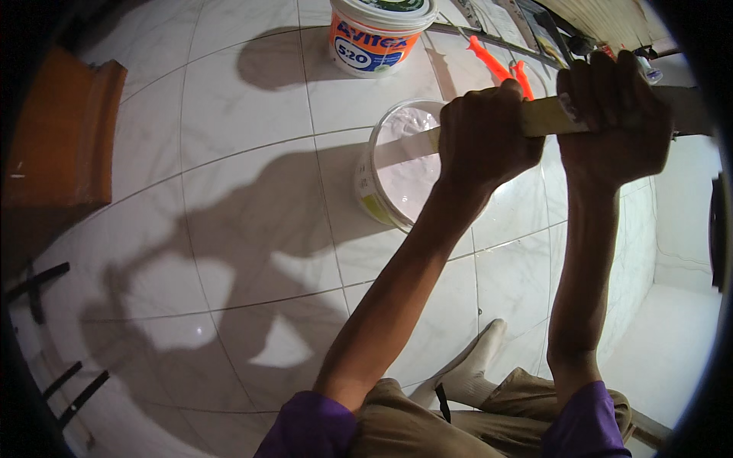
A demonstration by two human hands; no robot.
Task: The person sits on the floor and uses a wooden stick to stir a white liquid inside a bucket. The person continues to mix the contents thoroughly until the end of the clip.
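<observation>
A flat wooden stick (544,117) slants down to the left into an open bucket (372,200) of pale, whitish paint (408,179). My left hand (492,137) is closed round the stick just above the bucket's right side. Farther up the stick, my right hand (615,126) wraps its fingers over it, and the upper end sticks out beyond that hand. Whitish paint smears mark the stick near my right fingers. Its lower end is hidden in the paint, and my left hand and forearm cover part of the bucket's rim.
Behind the bucket stands a lidded orange-and-white paint tub (374,46). Bright orange handles (489,59) lie beyond my hands, near tools along the far right. A brown wooden piece of furniture (69,130) stands at left. White floor tiles (252,252) stretch around, and my foot (477,366) rests below.
</observation>
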